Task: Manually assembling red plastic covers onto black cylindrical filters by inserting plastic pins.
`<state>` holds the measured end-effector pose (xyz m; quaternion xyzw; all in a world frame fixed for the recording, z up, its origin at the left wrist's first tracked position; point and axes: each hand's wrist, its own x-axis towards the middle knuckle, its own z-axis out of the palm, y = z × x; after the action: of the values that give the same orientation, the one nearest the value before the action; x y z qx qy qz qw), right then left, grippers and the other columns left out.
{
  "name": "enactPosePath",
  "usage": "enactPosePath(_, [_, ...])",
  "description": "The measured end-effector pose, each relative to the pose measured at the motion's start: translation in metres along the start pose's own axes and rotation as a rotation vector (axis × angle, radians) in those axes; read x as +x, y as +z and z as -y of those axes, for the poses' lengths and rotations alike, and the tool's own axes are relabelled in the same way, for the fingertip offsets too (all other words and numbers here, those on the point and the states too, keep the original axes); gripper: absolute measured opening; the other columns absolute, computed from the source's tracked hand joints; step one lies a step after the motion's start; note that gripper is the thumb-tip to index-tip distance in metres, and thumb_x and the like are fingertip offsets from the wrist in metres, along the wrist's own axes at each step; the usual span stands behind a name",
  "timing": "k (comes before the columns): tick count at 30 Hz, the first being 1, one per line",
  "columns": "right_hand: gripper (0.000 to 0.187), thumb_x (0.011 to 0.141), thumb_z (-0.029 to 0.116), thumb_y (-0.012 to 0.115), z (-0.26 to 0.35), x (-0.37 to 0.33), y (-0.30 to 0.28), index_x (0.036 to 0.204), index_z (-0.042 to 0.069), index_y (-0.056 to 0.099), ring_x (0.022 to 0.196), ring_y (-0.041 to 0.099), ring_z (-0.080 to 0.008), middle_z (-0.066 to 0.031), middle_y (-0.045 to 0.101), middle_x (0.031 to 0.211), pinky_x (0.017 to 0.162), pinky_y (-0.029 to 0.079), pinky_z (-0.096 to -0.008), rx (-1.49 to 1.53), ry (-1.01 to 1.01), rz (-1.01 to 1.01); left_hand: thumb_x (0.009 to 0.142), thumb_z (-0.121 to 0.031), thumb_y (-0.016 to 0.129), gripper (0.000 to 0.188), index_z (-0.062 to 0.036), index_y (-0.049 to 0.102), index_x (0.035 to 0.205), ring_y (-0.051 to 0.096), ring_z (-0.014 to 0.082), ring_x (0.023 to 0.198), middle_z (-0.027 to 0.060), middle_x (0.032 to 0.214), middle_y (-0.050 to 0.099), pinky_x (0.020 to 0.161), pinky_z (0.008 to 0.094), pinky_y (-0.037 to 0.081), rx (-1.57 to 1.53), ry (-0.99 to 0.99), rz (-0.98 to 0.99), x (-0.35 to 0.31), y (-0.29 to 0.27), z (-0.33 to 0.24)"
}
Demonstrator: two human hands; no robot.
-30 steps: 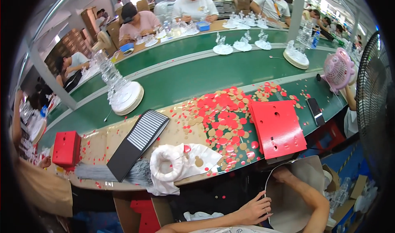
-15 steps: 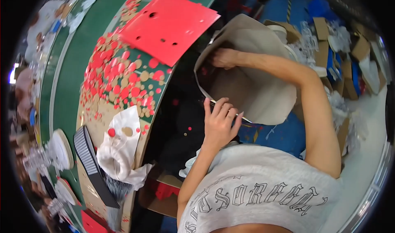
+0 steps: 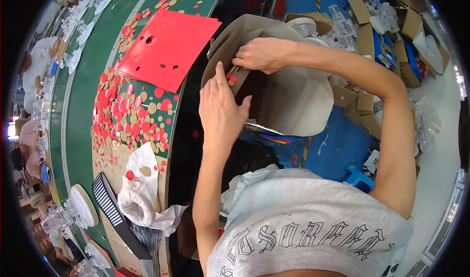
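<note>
A large grey-brown container (image 3: 306,98) with a wide mouth stands before me, to the right of the table. Inside its left part a brown cardboard piece (image 3: 241,82) leans upright, with a few red discs (image 3: 231,78) on it. My right hand (image 3: 262,55) is closed, its fingertips pinching the top edge of this cardboard. Over the near left side of the container lies my left hand (image 3: 220,108), fingers stretched and thumb apart, touching the cardboard. The bottom of the container is in shadow.
On the green table (image 3: 78,125) lie red sheets (image 3: 169,47), scattered red and tan discs (image 3: 129,105), a white cloth (image 3: 139,198) and a black-handled brush (image 3: 120,216). Cardboard boxes (image 3: 364,37) with clear plastic parts stand at the far right. A blue stool (image 3: 360,179) is near my right elbow.
My right hand has come up from deep inside the container and now grips the cardboard's edge. My left hand has moved from the near rim up to the cardboard. The view has shifted.
</note>
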<state>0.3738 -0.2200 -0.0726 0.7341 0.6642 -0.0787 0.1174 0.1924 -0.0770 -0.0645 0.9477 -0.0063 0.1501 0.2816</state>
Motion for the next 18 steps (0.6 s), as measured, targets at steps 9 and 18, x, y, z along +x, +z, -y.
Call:
enactPosePath(9, [0.025, 0.078, 0.009, 0.069, 0.006, -0.042, -0.064, 0.098, 0.0, 0.058, 0.092, 0.064, -0.0381, -0.0168, 0.065, 0.088, 0.077, 0.052, -0.0473, 0.207, 0.151, 0.035, 0.064, -0.01, 0.086, 0.047, -0.0029, 0.068, 0.107, 0.071, 0.0309, 0.081, 0.0139, 0.09, 0.072, 0.076, 0.0379, 0.056, -0.09, -0.086, 0.039, 0.044, -0.002, -0.001])
enactPosePath(18, [0.052, 0.073, 0.02, 0.078, 0.029, -0.09, -0.096, 0.119, 0.008, 0.057, 0.106, 0.064, -0.0309, -0.0131, 0.066, 0.109, 0.082, 0.054, -0.0434, 0.173, 0.25, -0.398, 0.059, -0.003, 0.08, 0.045, -0.0021, 0.068, 0.103, 0.071, 0.0307, 0.082, 0.013, 0.094, 0.072, 0.074, 0.0371, 0.056, -0.265, 0.165, -0.172, 0.04, -0.039, -0.013])
